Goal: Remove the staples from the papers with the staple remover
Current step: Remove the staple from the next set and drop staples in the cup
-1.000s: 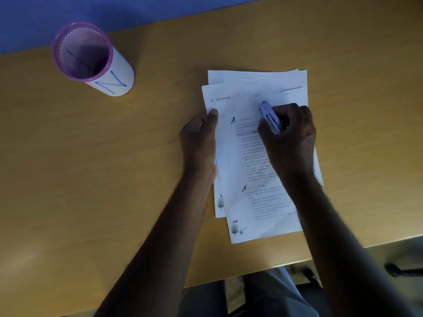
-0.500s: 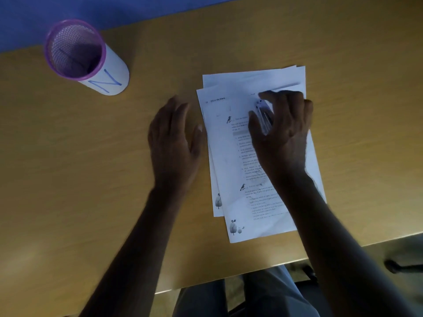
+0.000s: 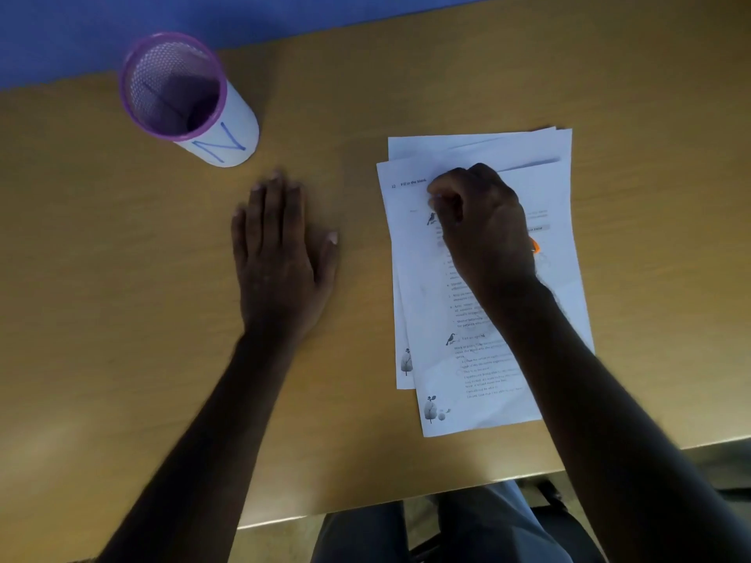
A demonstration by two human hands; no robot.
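Two bare hands work over the wooden table (image 3: 122,319). At 3 o'clock the right hand (image 3: 483,229) is curled into a fist on the papers (image 3: 508,302); what it grips is hidden. At 9 o'clock the left hand (image 3: 280,253) lies flat, fingers spread. Farther off, at 11 o'clock, stands a purple mesh cup (image 3: 179,91).

Papers (image 3: 540,188) white, black print; cup (image 3: 179,95) purple mesh; table (image 3: 101,278) tan.
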